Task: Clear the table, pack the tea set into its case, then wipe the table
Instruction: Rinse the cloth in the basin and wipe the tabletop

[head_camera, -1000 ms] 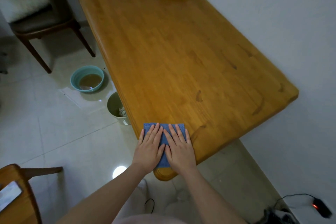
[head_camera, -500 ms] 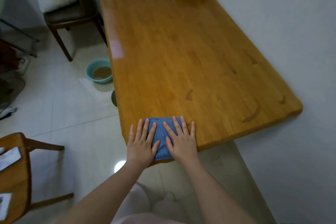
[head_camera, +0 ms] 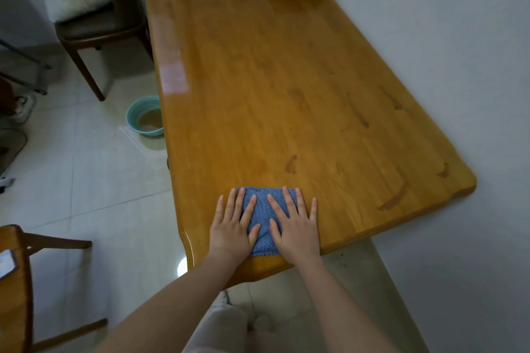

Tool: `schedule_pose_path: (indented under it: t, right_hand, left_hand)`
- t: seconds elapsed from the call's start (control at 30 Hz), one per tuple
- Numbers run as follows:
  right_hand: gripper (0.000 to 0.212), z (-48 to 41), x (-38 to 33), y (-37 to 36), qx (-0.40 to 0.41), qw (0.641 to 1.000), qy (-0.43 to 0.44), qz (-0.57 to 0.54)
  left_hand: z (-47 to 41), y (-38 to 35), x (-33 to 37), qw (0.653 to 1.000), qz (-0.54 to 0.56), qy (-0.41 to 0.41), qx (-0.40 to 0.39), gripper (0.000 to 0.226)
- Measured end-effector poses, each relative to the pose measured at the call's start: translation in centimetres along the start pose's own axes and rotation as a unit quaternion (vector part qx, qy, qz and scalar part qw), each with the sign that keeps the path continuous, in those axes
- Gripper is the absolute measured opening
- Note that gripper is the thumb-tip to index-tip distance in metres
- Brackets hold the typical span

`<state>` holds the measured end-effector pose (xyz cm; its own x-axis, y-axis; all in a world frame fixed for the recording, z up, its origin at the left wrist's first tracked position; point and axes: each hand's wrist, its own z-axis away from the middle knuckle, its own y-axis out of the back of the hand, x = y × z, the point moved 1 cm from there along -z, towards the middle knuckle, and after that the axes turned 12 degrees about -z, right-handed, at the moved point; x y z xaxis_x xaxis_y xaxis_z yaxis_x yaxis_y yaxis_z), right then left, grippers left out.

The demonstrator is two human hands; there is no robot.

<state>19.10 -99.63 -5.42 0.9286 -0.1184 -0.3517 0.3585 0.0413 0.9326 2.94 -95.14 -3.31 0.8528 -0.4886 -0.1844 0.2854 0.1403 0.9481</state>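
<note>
Worktop [head_camera: 286, 80]: varnished orange-brown wood with rounded corners; its right long edge lies against the wall [head_camera: 444, 66]. Wall: plain and pale.

Floor [head_camera: 86, 186]: pale glossy tiles with thin grout lines.

A dark chair [head_camera: 97, 31] stands at the worktop's far left corner, with a white cushion [head_camera: 71, 0] on its seat. A teal basin [head_camera: 143, 117] holding brownish liquid sits on the floor just beside the worktop's left edge. A light wooden chair [head_camera: 17, 289] stands at lower left, well apart from the worktop.

Light: a pale glare band [head_camera: 172, 74] runs along the worktop's left side. A bright round reflection [head_camera: 181, 266] shows on the tiles beside the near corner.
</note>
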Motion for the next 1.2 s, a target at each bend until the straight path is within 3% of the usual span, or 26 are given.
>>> schedule_pose_path:
  t: [0.4,0.53,0.77,0.93,1.1,1.2]
  right_hand:
    - [0.056,-6.3,3.1,1.5,0.036,0.998,-0.057,-0.004]
    - [0.057,-9.4,4.7,2.1,0.03,0.997,-0.064,-0.002]
    - [0.064,-13.5,7.4,4.9,-0.063,0.998,0.001,0.024]
    - [0.072,-13.1,5.5,5.2,-0.081,0.996,-0.028,-0.027]
    - [0.08,-12.8,2.7,3.6,-0.081,0.995,-0.055,0.01]
    - [0.073,-11.0,0.7,2.2,-0.054,0.998,-0.043,0.013]
  left_hand:
    - [-8.1,2.2,1.6,0.998,-0.046,-0.047,-0.013,0.067]
    - [-11.7,2.9,2.3,0.998,-0.044,-0.033,-0.029,0.08]
    - [-15.2,4.2,0.6,0.994,0.094,-0.036,-0.03,0.085]
    - [-11.5,3.5,-2.6,0.989,0.118,0.072,0.052,0.056]
    - [-8.2,2.3,-4.2,0.982,0.148,0.112,0.045,0.057]
    - [-6.3,1.4,-4.9,0.978,0.167,0.121,0.036,0.057]
